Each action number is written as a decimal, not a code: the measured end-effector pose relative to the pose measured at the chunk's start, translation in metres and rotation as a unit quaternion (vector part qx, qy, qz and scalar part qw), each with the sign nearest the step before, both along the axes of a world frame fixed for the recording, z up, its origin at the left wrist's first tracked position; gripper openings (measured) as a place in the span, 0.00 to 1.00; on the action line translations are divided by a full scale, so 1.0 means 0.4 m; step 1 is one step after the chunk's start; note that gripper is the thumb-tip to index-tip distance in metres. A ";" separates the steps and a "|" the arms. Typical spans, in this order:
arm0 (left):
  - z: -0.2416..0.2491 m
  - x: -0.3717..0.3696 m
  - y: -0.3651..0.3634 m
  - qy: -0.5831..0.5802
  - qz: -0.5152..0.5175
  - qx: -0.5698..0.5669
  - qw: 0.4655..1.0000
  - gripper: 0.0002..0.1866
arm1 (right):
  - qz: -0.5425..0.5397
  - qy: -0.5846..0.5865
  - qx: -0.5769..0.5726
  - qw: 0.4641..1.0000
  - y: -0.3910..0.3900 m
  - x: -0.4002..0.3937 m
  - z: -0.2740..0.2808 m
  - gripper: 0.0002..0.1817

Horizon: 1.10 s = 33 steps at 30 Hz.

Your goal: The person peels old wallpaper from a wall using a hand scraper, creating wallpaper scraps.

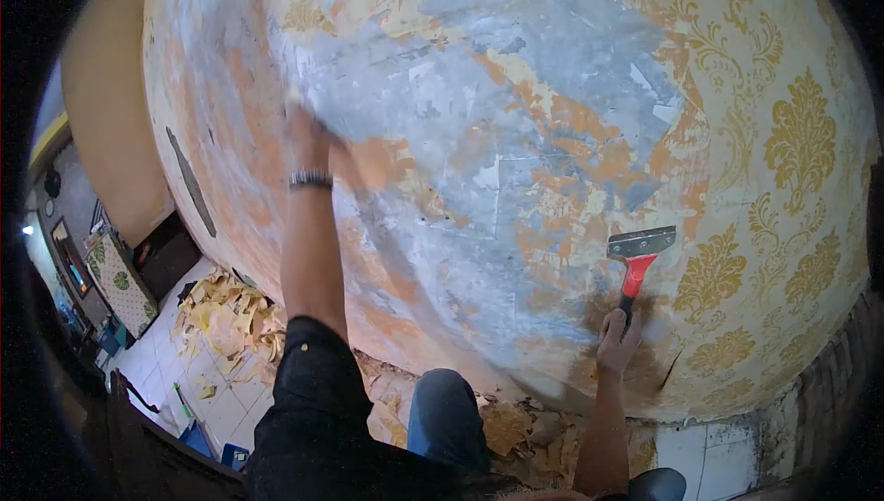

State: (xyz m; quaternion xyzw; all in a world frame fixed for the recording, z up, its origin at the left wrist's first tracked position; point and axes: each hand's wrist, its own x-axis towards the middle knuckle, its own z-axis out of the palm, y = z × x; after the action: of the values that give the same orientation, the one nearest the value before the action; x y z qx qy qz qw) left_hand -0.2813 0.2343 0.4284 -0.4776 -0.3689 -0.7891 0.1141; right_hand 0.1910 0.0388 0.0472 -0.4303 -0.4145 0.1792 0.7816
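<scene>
My right hand [619, 343] is wrapped round the black handle of a scraper [637, 271] with a red neck and a wide metal blade, held upright close to the wall. My left hand [307, 137], with a bracelet [310, 178] at the wrist, is raised in front of the wall further left. Motion smears its fingers, so what they hold, if anything, is hidden. The wall [405, 87] shows patchy grey, white and orange. Patterned yellow wallpaper [799, 133] covers its right part.
Torn wallpaper scraps [241, 321] lie heaped on the tiled floor [216, 400] at the lower left, with more along the wall's base. My knee [447, 413] is near the wall. A patterned panel [122, 285] leans at the far left.
</scene>
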 end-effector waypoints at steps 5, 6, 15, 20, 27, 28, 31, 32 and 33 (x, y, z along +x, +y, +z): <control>-0.470 -0.161 -0.138 0.097 0.215 -0.294 0.926 0.20 | -0.014 -0.007 0.026 1.000 0.030 0.003 -0.032 0.16; -0.504 -0.173 -0.182 0.112 0.257 -0.385 0.879 0.22 | -0.003 -0.003 0.024 1.000 0.024 0.003 -0.023 0.16; -0.262 -0.029 -0.187 0.282 0.268 -0.130 0.912 0.36 | 0.028 0.083 -0.016 0.996 0.007 -0.013 0.007 0.15; -0.126 0.351 -0.132 0.312 0.255 0.031 0.915 0.44 | 0.034 0.112 -0.004 0.993 -0.018 -0.052 0.052 0.14; -0.470 0.618 -0.277 0.572 0.054 -0.018 0.819 0.44 | 0.016 0.035 0.013 0.999 -0.008 -0.015 0.011 0.15; -0.541 0.617 -0.268 0.593 0.070 -0.005 0.802 0.44 | 0.011 0.037 -0.010 0.999 -0.012 -0.022 0.023 0.14; -0.690 0.556 -0.235 0.613 0.082 -0.011 0.785 0.41 | -0.019 -0.015 -0.032 0.999 -0.034 -0.021 0.029 0.16; -0.722 0.517 -0.217 0.618 0.100 0.008 0.780 0.41 | -0.028 -0.051 -0.034 0.998 -0.035 -0.017 0.022 0.17; -0.738 0.476 -0.209 0.623 0.119 0.027 0.773 0.41 | -0.034 -0.048 -0.067 0.996 -0.041 -0.007 0.010 0.18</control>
State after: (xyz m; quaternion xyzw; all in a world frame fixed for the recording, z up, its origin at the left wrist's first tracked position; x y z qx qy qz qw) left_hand -0.0908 0.1507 0.1331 -0.8135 -0.2495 -0.3085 0.4251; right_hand 0.1882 0.0224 0.0514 -0.5037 -0.4235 0.1593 0.7360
